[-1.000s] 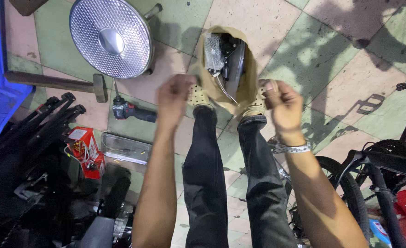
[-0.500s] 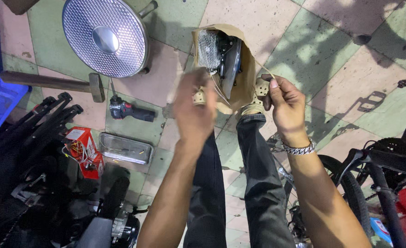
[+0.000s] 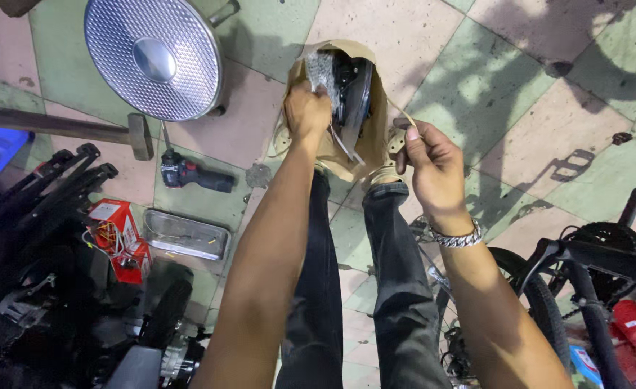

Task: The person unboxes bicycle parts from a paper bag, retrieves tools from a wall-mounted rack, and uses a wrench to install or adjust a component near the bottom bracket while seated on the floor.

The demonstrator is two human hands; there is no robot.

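With a round metal reflector dish (image 3: 154, 59) and a hammer (image 3: 73, 130) lying on the tiled floor (image 3: 505, 79) off to the left, the left hand (image 3: 307, 114) has its fingers clenched on the bubble-wrapped dark part (image 3: 343, 90) inside the open cardboard box (image 3: 375, 130) beyond the feet, while the right hand (image 3: 433, 169) pinches the box's flap between thumb and curled fingers.
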